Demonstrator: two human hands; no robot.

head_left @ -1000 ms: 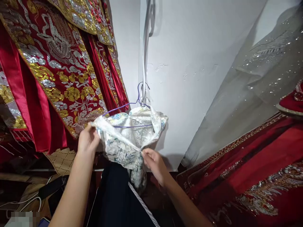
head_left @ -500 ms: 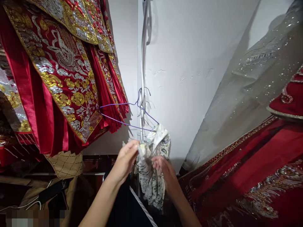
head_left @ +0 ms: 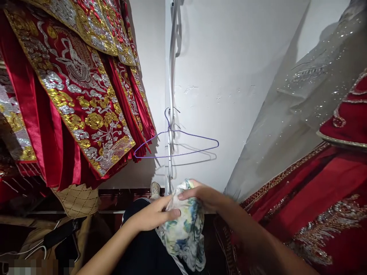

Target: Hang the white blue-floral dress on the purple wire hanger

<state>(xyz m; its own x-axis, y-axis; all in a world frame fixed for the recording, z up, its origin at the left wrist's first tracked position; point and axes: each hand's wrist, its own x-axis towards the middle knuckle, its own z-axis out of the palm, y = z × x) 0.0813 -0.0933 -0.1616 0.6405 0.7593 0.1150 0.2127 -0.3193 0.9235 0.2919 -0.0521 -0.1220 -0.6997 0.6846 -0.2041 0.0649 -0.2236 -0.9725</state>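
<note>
A pale floral-print cloth [head_left: 183,229] is being held low in front of the body, bunched between both hands and clear of the purple wire hanger [head_left: 176,143], which is hanging bare on a white cord [head_left: 171,76] against the white wall [head_left: 229,76]. The left hand [head_left: 155,215] is being closed around the cloth's left side, its fingers curled into the fabric, while the right hand [head_left: 205,196] is being pressed over the top, fingers together and clamped on the folds. A second ago the cloth was being spread across the hanger; half a second ago it was being drawn off one end, the hanger tilted. Now the hanger is being left level and empty, so the cloth looks fully taken down. Red robes embroidered in gold and silver [head_left: 71,95] are hanging at left, a sheer sequinned garment [head_left: 301,107] at right.
</note>
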